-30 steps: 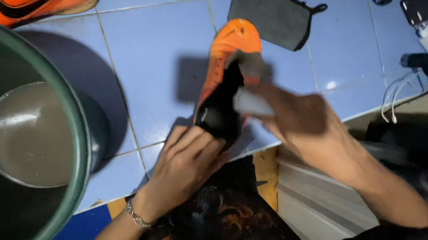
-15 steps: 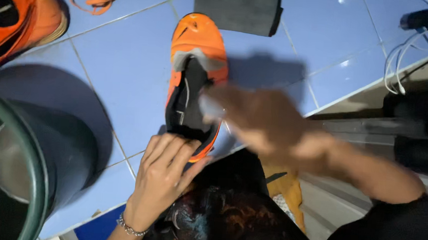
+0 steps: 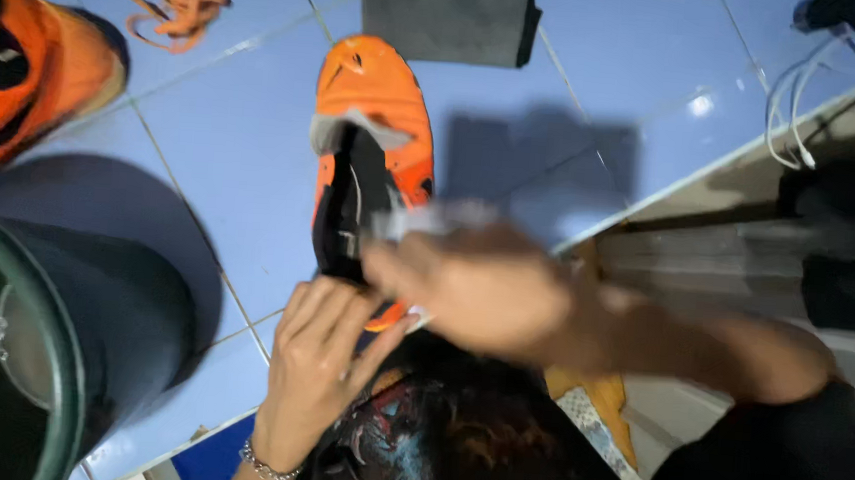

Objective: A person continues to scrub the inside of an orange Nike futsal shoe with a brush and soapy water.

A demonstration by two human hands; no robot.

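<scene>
Scrubbing goes best with the orange-and-black sports shoe point(image 3: 371, 156) pinned steady on the pale blue tiled floor point(image 3: 233, 156) and strokes kept short. The left hand point(image 3: 319, 363) clamps its heel end, fingers spread; the blurred right hand point(image 3: 474, 288) hovers above, closed on a pale brush-like thing point(image 3: 429, 218).

- one view only, from a camera worn on the person's head.
- it looks steeply down at the blue tiled floor point(image 3: 253, 158), close above the hands.
- near edge shows the person's lap, far edge the floor.
</scene>
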